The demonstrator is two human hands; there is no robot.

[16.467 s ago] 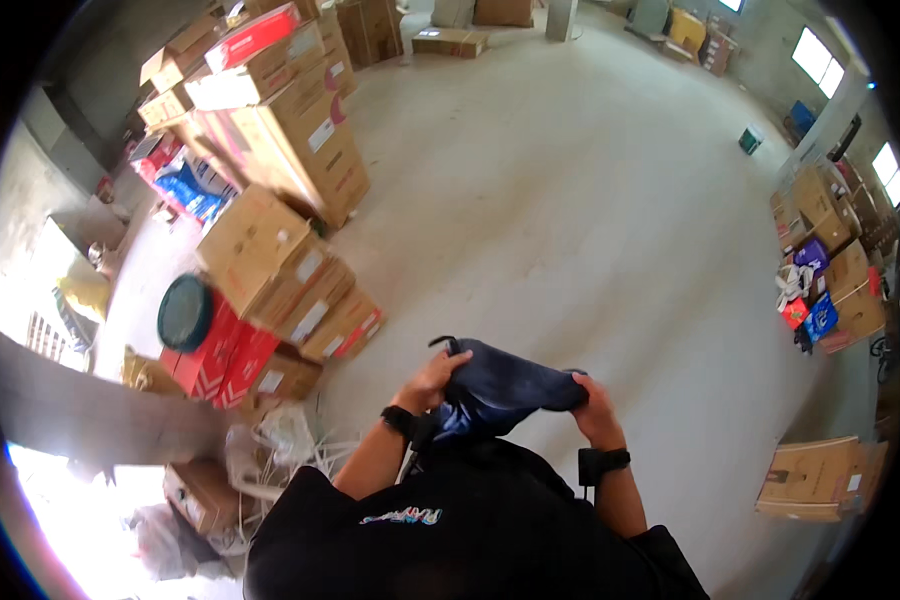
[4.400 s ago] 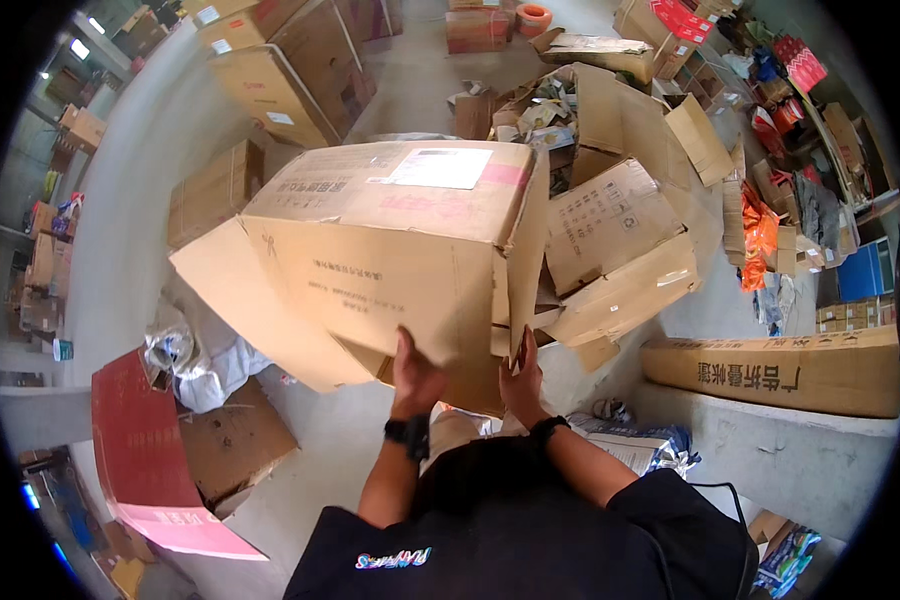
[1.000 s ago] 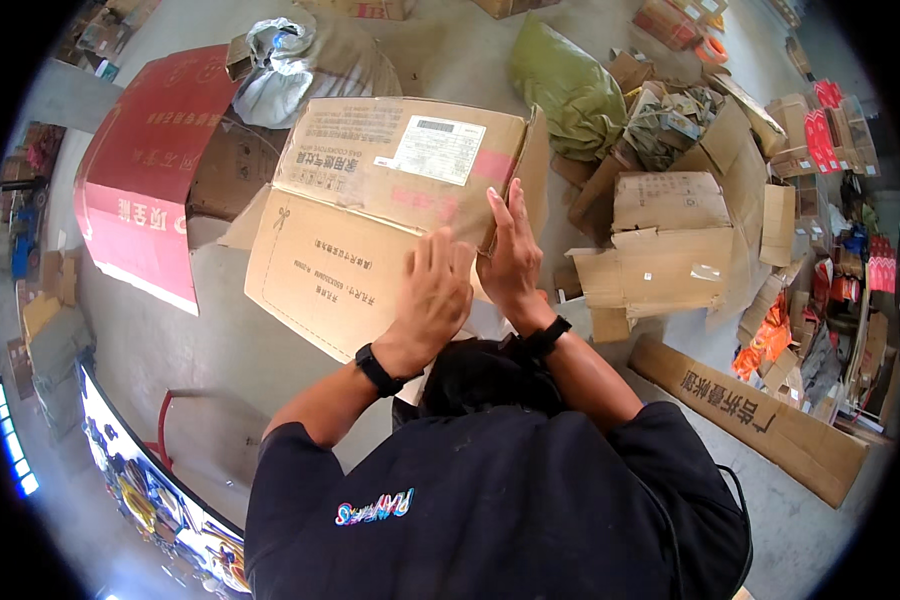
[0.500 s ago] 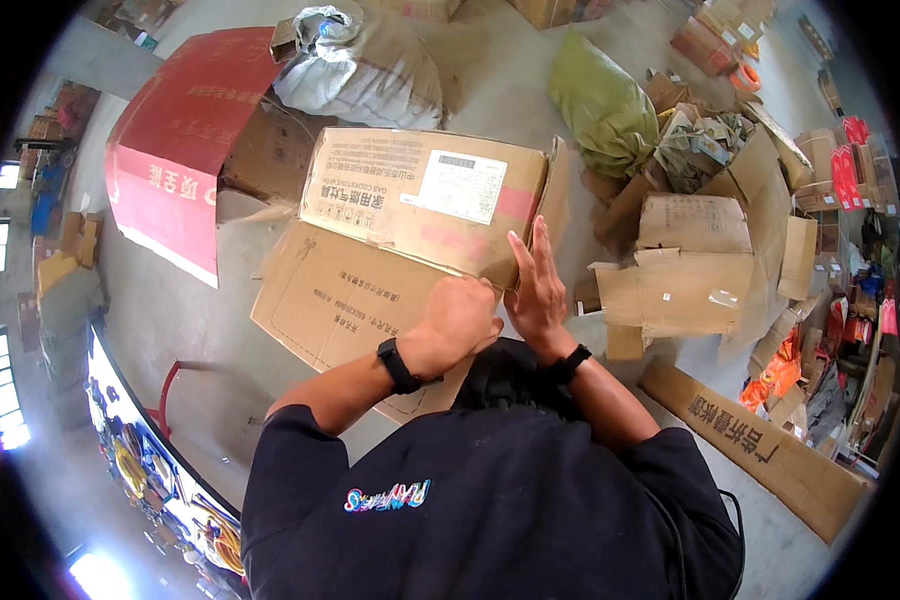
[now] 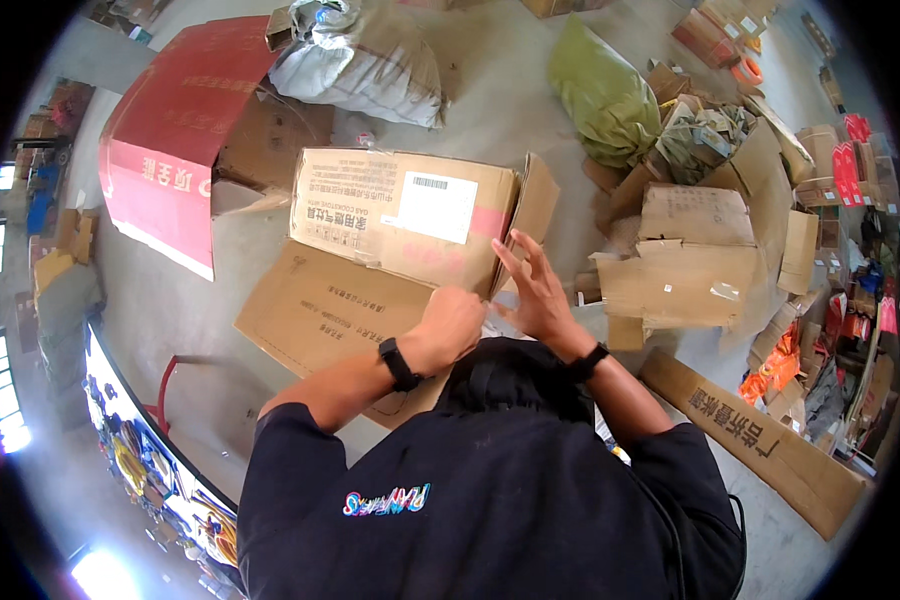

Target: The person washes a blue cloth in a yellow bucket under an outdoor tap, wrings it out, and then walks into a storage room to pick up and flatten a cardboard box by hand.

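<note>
Ahead and leftward of my spread-fingered right hand (image 5: 543,303) lies the oblong brown cardboard box (image 5: 370,215), long axis crosswise, my fisted left hand (image 5: 452,322) nearer its front edge, gripping what, if anything, I can't tell.

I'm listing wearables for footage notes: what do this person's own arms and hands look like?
The left hand and right hand are ungloved. Each wrist has a black band: left wristband, right wristband. The left sleeve and right sleeve are short and black, part of a black shirt with multicoloured lettering. A thin black cord loops by the right sleeve.
</note>
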